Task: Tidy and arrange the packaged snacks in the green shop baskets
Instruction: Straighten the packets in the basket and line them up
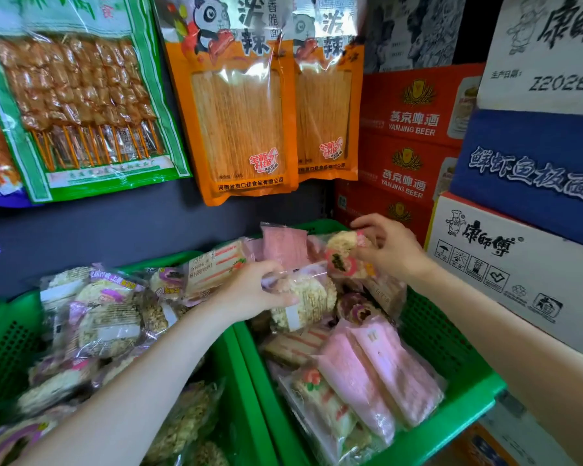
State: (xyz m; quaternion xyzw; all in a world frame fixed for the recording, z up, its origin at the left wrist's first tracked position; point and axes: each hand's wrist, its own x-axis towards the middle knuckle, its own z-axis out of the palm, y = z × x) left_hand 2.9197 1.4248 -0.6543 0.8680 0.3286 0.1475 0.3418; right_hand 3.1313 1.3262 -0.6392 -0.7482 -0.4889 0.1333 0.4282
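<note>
Gripping a clear-wrapped puffed rice cake near the middle of the right basket, the left hand has its fingers and thumb curled round the packet's left edge. The right hand pinches a second rice cake with a pink label at the back of that same basket, fingertips closed on its wrapper. Both packets sit on top of a loose heap: pink wafer packs lie slanted toward the front rim, and an upright pink pack leans at the rear. Lifting either cake carelessly could tip that leaning pack over the back edge, or start the slanted wafers sliding out at the front, since they already rest close to the rim. Squeezing too hard would likely crack the brittle rice discs. The left basket, just beside, is piled high as well, so a forearm brushing it could spill packets. Orange snack bags hang above, and beer cartons stand well behind.
</note>
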